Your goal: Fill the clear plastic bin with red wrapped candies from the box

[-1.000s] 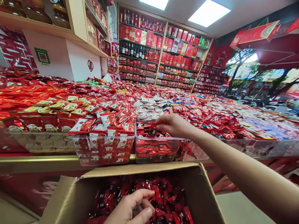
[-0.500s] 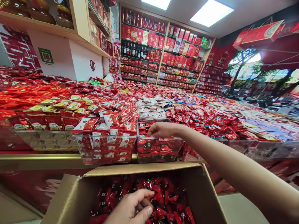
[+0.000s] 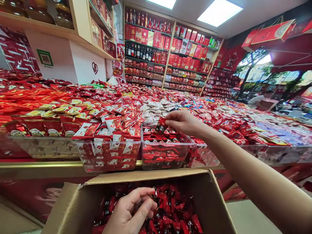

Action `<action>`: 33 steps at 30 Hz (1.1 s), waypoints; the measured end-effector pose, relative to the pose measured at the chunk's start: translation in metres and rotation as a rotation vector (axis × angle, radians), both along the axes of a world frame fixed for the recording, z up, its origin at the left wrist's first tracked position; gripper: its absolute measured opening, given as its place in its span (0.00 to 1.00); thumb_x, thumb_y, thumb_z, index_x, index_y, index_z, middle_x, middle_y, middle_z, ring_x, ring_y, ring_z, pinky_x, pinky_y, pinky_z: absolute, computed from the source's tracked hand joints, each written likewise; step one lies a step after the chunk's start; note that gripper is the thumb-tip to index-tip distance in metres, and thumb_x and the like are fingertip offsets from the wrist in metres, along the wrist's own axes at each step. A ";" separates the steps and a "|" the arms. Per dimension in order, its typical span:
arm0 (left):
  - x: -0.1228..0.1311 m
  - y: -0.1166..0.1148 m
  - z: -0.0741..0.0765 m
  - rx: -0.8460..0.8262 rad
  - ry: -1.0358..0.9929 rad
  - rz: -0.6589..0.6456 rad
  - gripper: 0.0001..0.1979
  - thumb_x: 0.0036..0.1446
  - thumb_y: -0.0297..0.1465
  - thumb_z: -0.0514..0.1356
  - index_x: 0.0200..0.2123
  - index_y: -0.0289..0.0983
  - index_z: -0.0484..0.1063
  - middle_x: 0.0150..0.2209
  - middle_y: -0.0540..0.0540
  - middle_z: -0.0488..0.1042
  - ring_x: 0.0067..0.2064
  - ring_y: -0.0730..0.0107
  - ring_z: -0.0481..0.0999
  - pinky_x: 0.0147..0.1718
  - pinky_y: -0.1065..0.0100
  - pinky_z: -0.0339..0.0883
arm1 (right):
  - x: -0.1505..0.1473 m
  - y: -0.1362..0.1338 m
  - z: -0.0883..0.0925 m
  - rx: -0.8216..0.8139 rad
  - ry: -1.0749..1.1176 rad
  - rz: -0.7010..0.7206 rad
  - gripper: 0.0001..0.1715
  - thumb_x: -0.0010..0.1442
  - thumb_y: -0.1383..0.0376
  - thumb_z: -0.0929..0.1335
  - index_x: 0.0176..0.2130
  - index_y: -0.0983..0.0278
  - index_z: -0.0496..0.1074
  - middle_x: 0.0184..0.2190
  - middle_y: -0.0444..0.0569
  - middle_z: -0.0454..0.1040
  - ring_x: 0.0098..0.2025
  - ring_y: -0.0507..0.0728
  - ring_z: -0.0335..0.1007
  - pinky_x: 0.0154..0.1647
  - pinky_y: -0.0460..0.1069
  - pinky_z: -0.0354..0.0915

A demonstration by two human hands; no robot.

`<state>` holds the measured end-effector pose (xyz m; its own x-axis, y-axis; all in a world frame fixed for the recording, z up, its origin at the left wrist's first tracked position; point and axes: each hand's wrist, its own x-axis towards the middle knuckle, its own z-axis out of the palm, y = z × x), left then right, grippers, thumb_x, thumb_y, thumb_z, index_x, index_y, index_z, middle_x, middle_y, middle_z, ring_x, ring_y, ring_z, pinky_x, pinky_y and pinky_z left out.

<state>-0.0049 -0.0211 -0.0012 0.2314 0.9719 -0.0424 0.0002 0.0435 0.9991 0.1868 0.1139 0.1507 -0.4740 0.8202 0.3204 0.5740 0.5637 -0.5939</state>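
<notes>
Over the clear bin (image 3: 165,145) at the front of the display, your right hand (image 3: 185,125) pinches one small wrapped packet (image 3: 160,127), red with a dark panel and pale lettering, between thumb and fingertips. That grip is narrow, closed on the packet's upper right side, and the packet hangs tilted over the others in the bin, which show through its front wall in red and dark layers. Whether it touches the ones beneath, I cannot tell from this view. Your right forearm (image 3: 253,172) reaches in from the right. Lower down, your left hand (image 3: 131,208) is inside the open cardboard box (image 3: 146,177), fingers loosely curled with the thumb near them; I cannot tell whether anything sits within that curl. Around and beyond it lies a heap of loose sweets (image 3: 170,206) in red and dark wrappers, much like the packet in your right hand. The box is near the gold edge (image 3: 41,165) of the display. Just beside the clear bin, on its left, a wider bin (image 3: 107,142) is piled above its rim with red-and-white packets (image 3: 113,125), and white packets (image 3: 156,109) lie behind. Farther back, shelves (image 3: 168,61) carry bottles (image 3: 138,53) and red boxes (image 3: 159,39).
</notes>
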 end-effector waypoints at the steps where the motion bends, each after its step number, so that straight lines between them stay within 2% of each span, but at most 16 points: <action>1: 0.001 0.000 0.001 -0.011 -0.028 0.042 0.17 0.48 0.42 0.57 0.38 0.37 0.70 0.29 0.46 0.76 0.29 0.69 0.73 0.30 0.72 0.66 | 0.000 -0.003 0.000 -0.019 0.025 0.010 0.08 0.53 0.65 0.62 0.31 0.67 0.68 0.21 0.43 0.66 0.22 0.46 0.57 0.21 0.43 0.54; 4: 0.001 0.000 0.003 -0.001 -0.114 0.137 0.18 0.48 0.41 0.58 0.41 0.38 0.69 0.34 0.45 0.76 0.30 0.71 0.74 0.28 0.74 0.67 | -0.007 -0.015 -0.007 -0.112 0.108 0.076 0.07 0.53 0.65 0.63 0.30 0.67 0.68 0.22 0.44 0.67 0.23 0.46 0.59 0.23 0.43 0.56; 7: -0.002 0.003 0.004 0.024 -0.245 0.158 0.23 0.46 0.42 0.60 0.45 0.38 0.66 0.38 0.44 0.76 0.31 0.69 0.75 0.27 0.74 0.67 | -0.023 -0.035 -0.025 -0.212 0.143 0.151 0.07 0.53 0.66 0.63 0.30 0.67 0.68 0.23 0.44 0.68 0.24 0.47 0.60 0.24 0.43 0.58; 9: -0.003 0.004 0.005 0.015 -0.326 0.198 0.27 0.42 0.43 0.63 0.46 0.39 0.64 0.37 0.45 0.76 0.31 0.68 0.76 0.28 0.74 0.68 | -0.034 -0.051 -0.040 -0.276 0.120 0.203 0.06 0.52 0.66 0.64 0.31 0.67 0.69 0.24 0.44 0.69 0.24 0.47 0.61 0.25 0.43 0.58; 12: -0.003 0.004 0.008 -0.065 -0.391 0.277 0.27 0.38 0.39 0.66 0.44 0.38 0.67 0.34 0.47 0.77 0.31 0.67 0.76 0.31 0.73 0.69 | -0.044 -0.070 -0.061 -0.389 0.121 0.247 0.06 0.52 0.66 0.63 0.31 0.66 0.69 0.23 0.44 0.69 0.24 0.47 0.61 0.23 0.42 0.58; 15: -0.002 0.001 0.012 -0.153 -0.400 0.213 0.28 0.39 0.36 0.66 0.46 0.36 0.67 0.32 0.48 0.77 0.27 0.69 0.76 0.29 0.71 0.70 | -0.045 -0.075 -0.074 -0.537 0.227 0.193 0.07 0.52 0.65 0.64 0.30 0.67 0.68 0.20 0.42 0.66 0.20 0.46 0.59 0.21 0.42 0.56; 18: -0.002 -0.001 0.012 -0.170 -0.399 0.128 0.35 0.41 0.36 0.65 0.53 0.36 0.60 0.25 0.50 0.76 0.25 0.71 0.74 0.27 0.73 0.69 | -0.040 -0.074 -0.081 -0.706 0.372 0.144 0.09 0.50 0.63 0.66 0.29 0.67 0.64 0.19 0.41 0.65 0.18 0.45 0.58 0.19 0.42 0.55; 20: -0.002 -0.001 0.011 -0.146 -0.384 0.099 0.38 0.42 0.37 0.64 0.56 0.37 0.54 0.22 0.52 0.74 0.24 0.72 0.73 0.26 0.74 0.68 | -0.038 -0.075 -0.084 -0.751 0.442 0.135 0.11 0.49 0.63 0.67 0.30 0.65 0.60 0.19 0.39 0.64 0.17 0.46 0.57 0.18 0.42 0.54; 22: -0.003 0.000 0.009 -0.126 -0.354 0.099 0.41 0.44 0.39 0.63 0.58 0.38 0.48 0.21 0.52 0.73 0.23 0.72 0.73 0.26 0.73 0.68 | -0.037 -0.079 -0.087 -0.625 0.424 0.093 0.10 0.50 0.64 0.66 0.30 0.64 0.59 0.19 0.38 0.62 0.19 0.46 0.57 0.19 0.42 0.54; 26: -0.005 0.003 0.002 -0.129 -0.321 0.117 0.39 0.48 0.42 0.58 0.59 0.41 0.43 0.20 0.53 0.72 0.29 0.68 0.74 0.34 0.67 0.68 | -0.037 -0.090 -0.091 -0.076 0.186 0.046 0.01 0.53 0.70 0.63 0.29 0.64 0.63 0.29 0.45 0.65 0.31 0.50 0.60 0.31 0.45 0.60; 28: -0.007 0.003 -0.001 -0.122 -0.321 0.094 0.38 0.49 0.42 0.57 0.59 0.43 0.41 0.20 0.54 0.71 0.30 0.69 0.73 0.37 0.65 0.66 | -0.036 -0.094 -0.092 0.120 0.087 0.047 0.03 0.55 0.70 0.61 0.31 0.64 0.64 0.34 0.49 0.64 0.35 0.51 0.60 0.35 0.46 0.61; 30: -0.007 0.003 -0.003 -0.119 -0.339 0.067 0.36 0.51 0.41 0.56 0.59 0.47 0.40 0.21 0.55 0.71 0.29 0.71 0.72 0.38 0.65 0.64 | -0.035 -0.095 -0.095 0.216 -0.003 0.041 0.06 0.57 0.69 0.60 0.32 0.64 0.65 0.34 0.51 0.64 0.36 0.53 0.60 0.35 0.47 0.61; 33: -0.006 0.001 -0.004 -0.121 -0.372 0.036 0.35 0.52 0.39 0.56 0.59 0.46 0.39 0.24 0.54 0.72 0.31 0.71 0.72 0.40 0.65 0.63 | -0.033 -0.095 -0.099 0.224 -0.078 0.067 0.09 0.58 0.68 0.58 0.34 0.64 0.65 0.33 0.51 0.65 0.36 0.53 0.60 0.35 0.48 0.62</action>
